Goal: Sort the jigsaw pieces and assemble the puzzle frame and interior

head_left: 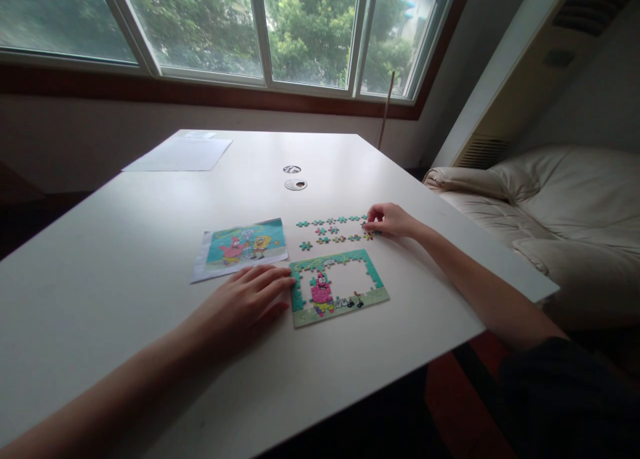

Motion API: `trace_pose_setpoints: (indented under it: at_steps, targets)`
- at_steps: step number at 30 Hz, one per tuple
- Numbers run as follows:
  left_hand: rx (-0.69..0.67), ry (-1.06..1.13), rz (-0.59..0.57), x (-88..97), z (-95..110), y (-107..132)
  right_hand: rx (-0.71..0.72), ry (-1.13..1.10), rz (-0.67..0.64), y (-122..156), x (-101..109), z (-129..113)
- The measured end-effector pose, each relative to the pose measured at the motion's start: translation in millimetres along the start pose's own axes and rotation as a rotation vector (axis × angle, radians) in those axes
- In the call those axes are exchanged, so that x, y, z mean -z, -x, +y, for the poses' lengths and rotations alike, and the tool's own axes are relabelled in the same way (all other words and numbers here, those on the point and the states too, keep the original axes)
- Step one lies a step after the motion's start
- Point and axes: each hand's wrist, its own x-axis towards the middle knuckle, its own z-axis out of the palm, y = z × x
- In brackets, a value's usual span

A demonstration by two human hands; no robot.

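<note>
A partly assembled jigsaw puzzle [379, 294] lies flat on the white table, with its border joined and a pink cartoon starfish figure at its left. My left hand [257, 289] rests flat, fingers stretched out, its fingertips touching the puzzle's left edge. Loose puzzle pieces [327, 231] are laid out in rows just beyond the puzzle. At the right end of these rows my right hand [391, 220] is closed in a pinch on a small puzzle piece [368, 226], partly hidden by the fingers. A printed reference picture [245, 244] on paper lies left of the loose pieces.
White paper sheets [177, 154] lie at the far left of the table [125, 259]. Two round cable-hole covers [295, 185] sit in the tabletop's middle. A pale leather sofa [565, 206] stands to the right, and a window [310, 32] is behind.
</note>
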Motion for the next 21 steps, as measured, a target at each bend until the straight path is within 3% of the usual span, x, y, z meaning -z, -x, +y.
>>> trace_pose_setpoints:
  at_steps: [3, 6, 9, 15, 21]
  targets:
    - [0.004, 0.005, 0.013, -0.4, 0.5, -0.6, 0.045, -0.23, -0.03, 3.6, -5.4, -12.0]
    - [0.007, 0.0, 0.013, -0.1, 1.4, -1.2, 0.088, -0.487, -0.15, 9.3, -14.8, -35.4]
    - [0.0, -0.007, 0.017, 0.3, 2.1, -1.2, 0.136, -0.609, -0.256, 16.0, -26.2, -62.4]
    - [0.017, -0.012, 0.022, 1.9, 4.2, -1.4, 0.251, -0.516, -0.26, 31.0, -45.9, -100.8]
    - [0.019, -0.01, 0.011, 3.7, 6.1, -2.4, 0.337, -0.451, -0.242, 43.3, -59.4, -118.0]
